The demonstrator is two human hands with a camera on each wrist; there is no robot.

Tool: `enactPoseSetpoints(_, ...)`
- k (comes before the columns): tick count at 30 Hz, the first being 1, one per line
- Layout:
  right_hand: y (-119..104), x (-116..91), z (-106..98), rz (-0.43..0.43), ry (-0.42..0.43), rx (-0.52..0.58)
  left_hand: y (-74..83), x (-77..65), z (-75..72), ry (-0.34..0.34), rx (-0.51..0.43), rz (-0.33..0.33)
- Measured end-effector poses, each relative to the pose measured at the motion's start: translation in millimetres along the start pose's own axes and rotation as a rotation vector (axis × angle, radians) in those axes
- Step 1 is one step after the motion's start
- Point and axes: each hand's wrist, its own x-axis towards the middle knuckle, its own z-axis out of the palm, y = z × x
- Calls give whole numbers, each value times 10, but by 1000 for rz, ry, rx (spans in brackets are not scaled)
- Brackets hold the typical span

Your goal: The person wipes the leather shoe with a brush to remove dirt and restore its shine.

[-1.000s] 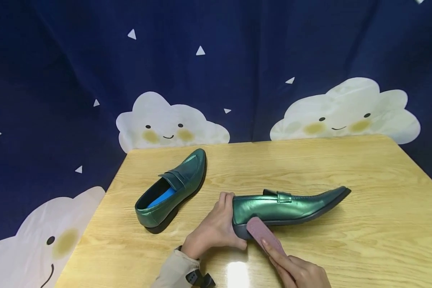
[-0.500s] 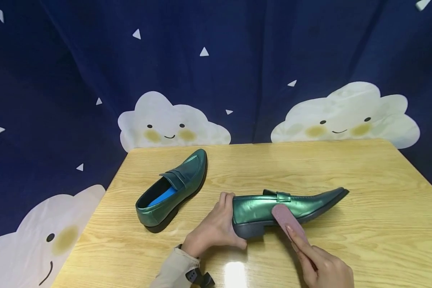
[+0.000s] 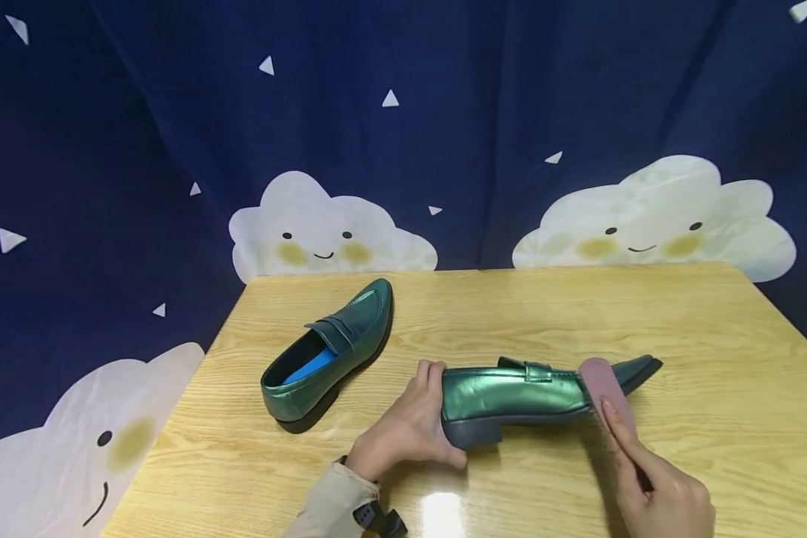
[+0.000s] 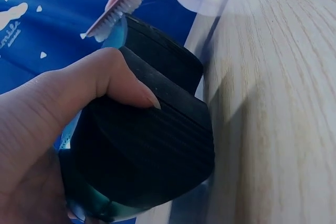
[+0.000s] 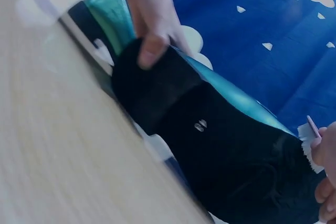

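Note:
A shiny green loafer point(image 3: 504, 392) with a dark sole lies on its long side view, toe to the right, in the head view. My left hand point(image 3: 410, 422) grips it round the heel; in the left wrist view the thumb point(image 4: 126, 85) presses on the black heel point(image 4: 152, 150). My right hand point(image 3: 659, 478) holds a pink-backed brush point(image 3: 605, 388) against the loafer's side near the toe. Pale bristles point(image 4: 118, 17) show in the left wrist view, touching the upper. The right wrist view shows the black sole point(image 5: 210, 140) facing the camera.
A second green loafer point(image 3: 332, 351) with a blue insole stands upright on the wooden table point(image 3: 726, 336), left of the held one. Behind the table hangs a dark blue curtain point(image 3: 350, 134) with clouds and white triangles.
My right hand has slid the brush rightward along the loafer's side, from the heel past the middle to near the toe. The left hand keeps its grip on the heel.

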Motion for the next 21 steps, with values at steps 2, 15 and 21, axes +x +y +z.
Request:
enactPoseSetpoints(2,37,18,-27,48,17,-33,13,-5,-3,-2,14,1)
enactPoseSetpoints(15,159,68,-141,209,110,-115,34,-24,19,2,47,39)
enactPoseSetpoints(21,296,68,-138,137,128,-79,19,-17,10,0,38,26)
